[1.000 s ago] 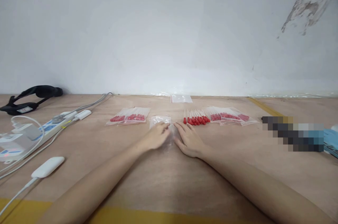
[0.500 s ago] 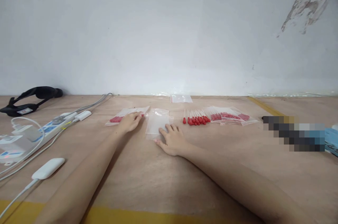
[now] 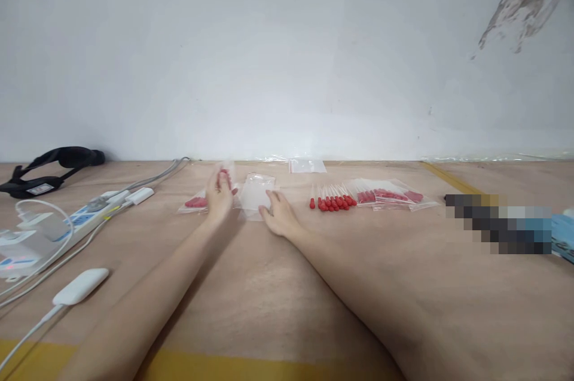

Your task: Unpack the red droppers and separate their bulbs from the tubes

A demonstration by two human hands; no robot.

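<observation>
My left hand (image 3: 219,194) is closed on a small clear bag of red-bulb droppers (image 3: 225,174) and tilts it up off the wooden table (image 3: 278,285). Another filled bag (image 3: 194,203) lies just to its left. My right hand (image 3: 278,213) lies flat with its fingers stretched onto the near edge of an empty clear bag (image 3: 255,191). Right of that hand lies a row of loose red-bulb droppers (image 3: 332,200), and beyond them several filled bags (image 3: 390,195).
An empty zip bag (image 3: 307,166) lies by the white wall. At the left are a power strip with cables (image 3: 83,216), a white adapter (image 3: 81,286) and a black strap (image 3: 49,164). A pixelated object (image 3: 497,222) sits at the right.
Both hands have moved left and away from me. My left hand went from the empty bag to the filled bags and lifted one. My right hand slid the empty bag left.
</observation>
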